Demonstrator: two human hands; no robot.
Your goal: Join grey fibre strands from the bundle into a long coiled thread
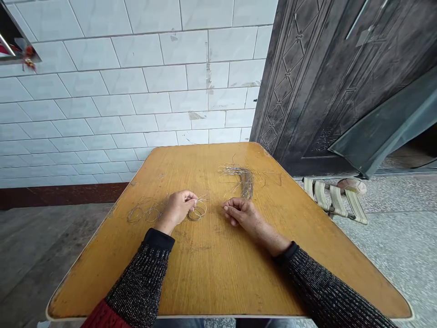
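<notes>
My left hand (178, 207) is closed in a pinch on a small coil of thin wire (197, 212), whose loops hang by the fingertips and whose loose ends stick out to the right. Left of that hand, more thin wire loops (139, 212) lie on the table, partly hidden by the hand. My right hand (243, 213) rests low over the table, thumb and forefinger pressed together; whatever is between them is too fine to make out. Just beyond it lies a bent bundle of grey wires (246, 180), with several strands straying to the sides.
The wooden table (211, 269) has a pale edge and stands close to a white tiled wall (136, 91). A dark metal door (307, 91) with a grey-green curtain (389, 123) is at the right. A low strap-topped stool (336, 198) stands on the floor beside the table.
</notes>
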